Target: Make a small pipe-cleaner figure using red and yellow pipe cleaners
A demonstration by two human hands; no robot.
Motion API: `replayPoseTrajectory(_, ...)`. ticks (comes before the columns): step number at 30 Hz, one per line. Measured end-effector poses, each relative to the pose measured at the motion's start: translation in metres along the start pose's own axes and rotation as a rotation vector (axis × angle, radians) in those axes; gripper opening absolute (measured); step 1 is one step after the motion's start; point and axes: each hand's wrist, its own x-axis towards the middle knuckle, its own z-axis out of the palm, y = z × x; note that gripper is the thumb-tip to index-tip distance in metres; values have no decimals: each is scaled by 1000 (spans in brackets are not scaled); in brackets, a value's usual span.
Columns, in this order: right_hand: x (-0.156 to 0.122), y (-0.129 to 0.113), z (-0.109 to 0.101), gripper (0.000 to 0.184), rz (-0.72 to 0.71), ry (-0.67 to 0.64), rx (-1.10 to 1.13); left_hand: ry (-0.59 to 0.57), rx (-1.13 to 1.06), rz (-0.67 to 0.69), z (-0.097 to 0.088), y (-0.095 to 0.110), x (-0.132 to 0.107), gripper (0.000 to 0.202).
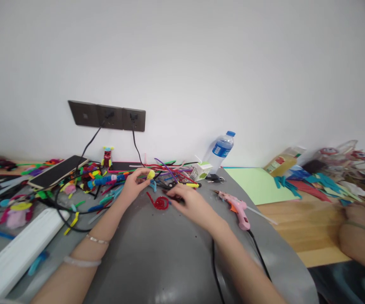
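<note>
Left hand [136, 181] — pinching yellow piece [151, 175] | right hand [187, 199] — half-curled beside red coil [161, 203] | its hold hidden, can't tell

Left fingers [143, 171] pinching yellow piece [151, 175], right fingers [176, 191] near red coil [160, 203], gray table [157, 257]

The left forearm [106, 230] is extended from near left, the right forearm [237, 255] from near right. The left hand [138, 181] is drawn into a pinch; the right hand [189, 202] is turned palm down, fingers [174, 191] bent leftward.
</note>
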Motion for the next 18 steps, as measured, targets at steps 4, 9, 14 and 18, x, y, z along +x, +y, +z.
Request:
replayPoseTrajectory(4, 34, 8, 29, 35, -110, -207, -64, -20, -39, -33, 1, 1, 0, 29)
replayPoseTrajectory(9, 39, 17, 36, 25, -45, -240, 61, -31, -92, -63, 3, 5, -1, 29)
replayPoseTrajectory(14, 33, 24, 34, 11, 67, -162, 430, -38, -255, -161, 8, 9, -4, 35)
replayPoseTrajectory(18, 37, 36, 36, 13, 143, 46, 663, -27, -453, -254, 14, 15, -8, 38)
